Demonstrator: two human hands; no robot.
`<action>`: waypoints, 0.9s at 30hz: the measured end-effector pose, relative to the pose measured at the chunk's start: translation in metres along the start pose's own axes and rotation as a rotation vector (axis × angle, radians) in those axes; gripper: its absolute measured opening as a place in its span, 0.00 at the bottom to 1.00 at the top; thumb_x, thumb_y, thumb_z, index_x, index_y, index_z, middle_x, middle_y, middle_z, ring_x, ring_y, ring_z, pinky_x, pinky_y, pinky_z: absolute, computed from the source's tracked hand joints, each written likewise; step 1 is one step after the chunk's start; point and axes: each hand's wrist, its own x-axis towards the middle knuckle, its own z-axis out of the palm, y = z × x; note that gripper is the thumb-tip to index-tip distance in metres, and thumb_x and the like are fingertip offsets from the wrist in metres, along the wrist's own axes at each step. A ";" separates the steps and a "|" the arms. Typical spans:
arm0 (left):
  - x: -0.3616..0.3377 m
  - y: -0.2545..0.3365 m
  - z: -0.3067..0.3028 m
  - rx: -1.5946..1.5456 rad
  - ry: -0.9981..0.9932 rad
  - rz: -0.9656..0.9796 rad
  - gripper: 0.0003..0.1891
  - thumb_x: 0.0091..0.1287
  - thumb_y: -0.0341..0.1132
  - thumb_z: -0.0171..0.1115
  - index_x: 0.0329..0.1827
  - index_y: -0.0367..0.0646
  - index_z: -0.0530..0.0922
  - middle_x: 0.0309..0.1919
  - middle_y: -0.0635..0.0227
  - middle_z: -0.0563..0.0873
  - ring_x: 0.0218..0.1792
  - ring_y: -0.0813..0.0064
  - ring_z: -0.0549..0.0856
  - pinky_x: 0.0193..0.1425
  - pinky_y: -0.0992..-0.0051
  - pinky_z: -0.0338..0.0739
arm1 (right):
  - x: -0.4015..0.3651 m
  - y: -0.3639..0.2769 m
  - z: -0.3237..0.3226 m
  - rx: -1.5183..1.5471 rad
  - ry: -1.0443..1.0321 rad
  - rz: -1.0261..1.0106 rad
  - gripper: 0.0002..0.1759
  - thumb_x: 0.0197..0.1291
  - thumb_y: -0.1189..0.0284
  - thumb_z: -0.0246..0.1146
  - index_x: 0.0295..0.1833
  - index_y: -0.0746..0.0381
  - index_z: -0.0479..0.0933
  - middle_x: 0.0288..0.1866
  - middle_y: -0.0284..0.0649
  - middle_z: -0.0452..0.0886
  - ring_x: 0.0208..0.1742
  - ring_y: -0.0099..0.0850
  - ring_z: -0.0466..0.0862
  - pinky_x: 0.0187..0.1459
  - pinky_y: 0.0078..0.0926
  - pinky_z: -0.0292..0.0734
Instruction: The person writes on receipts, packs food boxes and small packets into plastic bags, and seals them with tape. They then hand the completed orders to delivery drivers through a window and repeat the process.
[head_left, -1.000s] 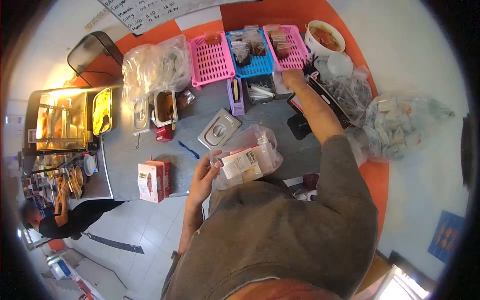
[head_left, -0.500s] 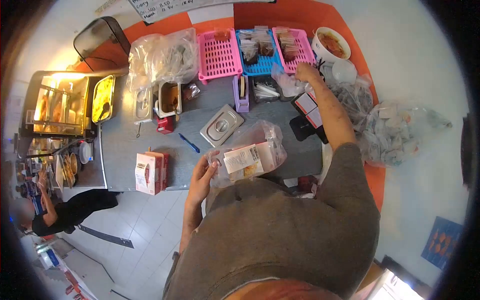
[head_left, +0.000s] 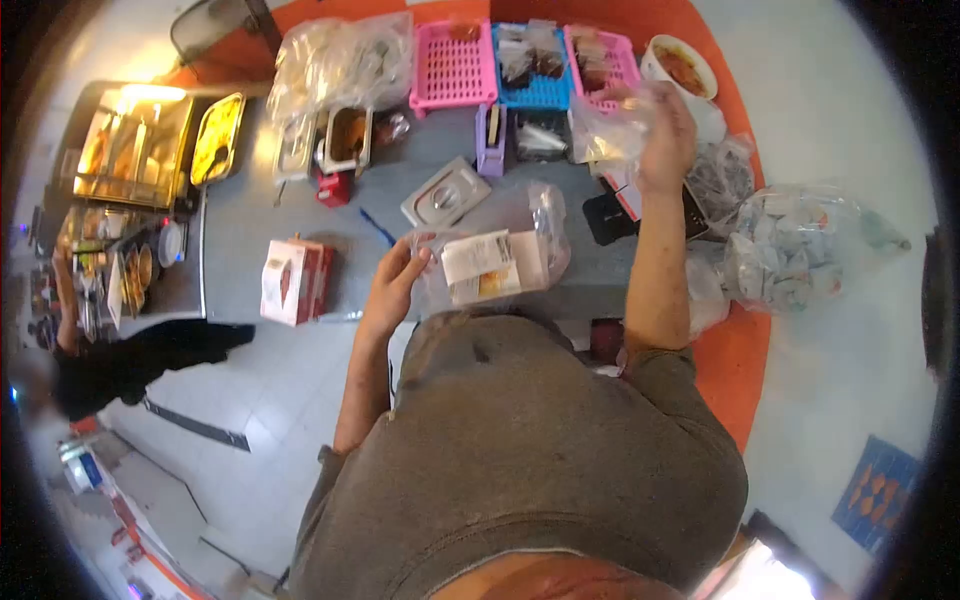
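Observation:
My left hand [head_left: 398,285] pinches the left edge of a clear plastic bag [head_left: 548,215] at the table's front edge. Inside the bag lies a pale box [head_left: 530,262] with a printed paper slip [head_left: 476,256] on it. My right hand [head_left: 670,135] is raised at the right, in front of the pink basket [head_left: 605,62], its fingers closed on a clear plastic bag [head_left: 610,130]. A red and white box [head_left: 295,280] stands on the table to the left of my left hand.
A metal lid [head_left: 445,195], a blue pen [head_left: 377,228] and a purple holder [head_left: 491,140] lie mid-table. Filled bags [head_left: 790,250] and a bowl [head_left: 680,68] are at the right. A person [head_left: 130,365] is at the far left.
My right hand has moved from the pink basket's front edge toward me and right, lifting the clear bag. My left hand still holds the bag with the box. The view has shifted.

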 end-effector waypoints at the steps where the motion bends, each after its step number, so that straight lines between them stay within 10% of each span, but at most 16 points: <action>1: -0.001 -0.005 0.001 -0.020 0.006 0.018 0.19 0.70 0.41 0.52 0.57 0.39 0.76 0.38 0.72 0.79 0.40 0.81 0.74 0.47 0.80 0.66 | -0.016 -0.005 0.004 0.007 -0.016 0.014 0.15 0.63 0.60 0.55 0.46 0.61 0.76 0.25 0.38 0.78 0.33 0.29 0.79 0.39 0.25 0.74; 3: -0.007 -0.011 0.002 -0.056 0.041 0.009 0.20 0.71 0.41 0.52 0.59 0.38 0.74 0.37 0.72 0.79 0.40 0.81 0.75 0.48 0.79 0.66 | -0.039 -0.012 0.010 1.178 -0.291 0.415 0.20 0.63 0.53 0.50 0.40 0.58 0.74 0.18 0.33 0.67 0.24 0.27 0.72 0.28 0.22 0.68; 7: -0.012 -0.038 -0.009 -0.350 0.071 0.000 0.19 0.71 0.38 0.51 0.59 0.37 0.73 0.39 0.71 0.80 0.39 0.80 0.76 0.47 0.77 0.70 | -0.088 -0.006 0.097 1.360 0.062 0.995 0.14 0.54 0.58 0.54 0.37 0.58 0.72 0.19 0.32 0.65 0.17 0.27 0.64 0.16 0.24 0.58; 14: -0.037 -0.032 -0.019 -0.621 0.214 -0.017 0.19 0.71 0.37 0.49 0.60 0.35 0.70 0.36 0.69 0.78 0.37 0.79 0.76 0.42 0.77 0.70 | -0.195 0.076 0.111 -0.172 -1.289 0.174 0.03 0.51 0.77 0.58 0.32 0.62 0.77 0.29 0.46 0.82 0.30 0.38 0.83 0.34 0.33 0.75; 21: -0.044 -0.012 -0.014 -0.179 0.131 0.110 0.17 0.71 0.35 0.50 0.59 0.34 0.73 0.37 0.67 0.82 0.39 0.79 0.81 0.48 0.77 0.74 | -0.198 0.121 0.157 -0.365 -1.519 0.034 0.10 0.59 0.69 0.55 0.38 0.63 0.79 0.35 0.50 0.82 0.39 0.45 0.82 0.40 0.38 0.76; 27: -0.042 -0.003 -0.026 -0.250 0.055 0.108 0.17 0.72 0.35 0.50 0.58 0.32 0.72 0.37 0.64 0.82 0.40 0.77 0.81 0.50 0.76 0.73 | -0.255 0.195 0.185 -0.579 -1.127 0.000 0.20 0.64 0.59 0.48 0.51 0.58 0.77 0.53 0.50 0.78 0.55 0.46 0.77 0.56 0.41 0.70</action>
